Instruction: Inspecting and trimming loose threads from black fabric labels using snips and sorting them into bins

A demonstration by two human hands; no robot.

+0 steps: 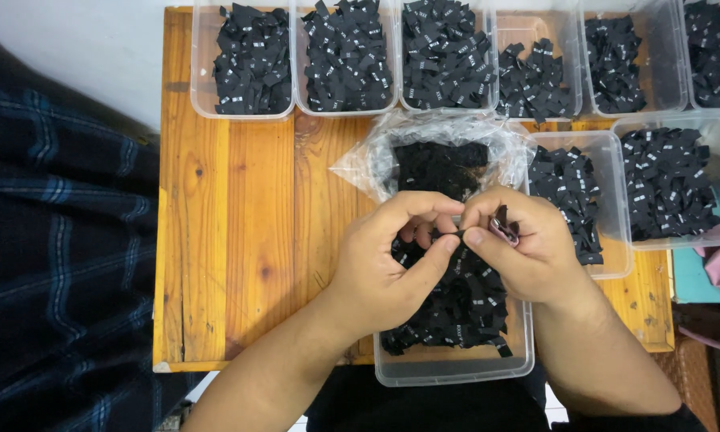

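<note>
labels (464,308) in tub (456,372); bag (436,152) behind

I see an evenly lit, fairly bright view, with soft light that seems to fall from above. The wooden tabletop (232,240) shows warm and clear, with only faint shadows beneath my hands. The clear plastic bag (448,132) catches pale glare along its crinkles. The black labels merge into dark masses with little detail. Focus stays sharp at centre; the edges bend slightly and darken.
</note>
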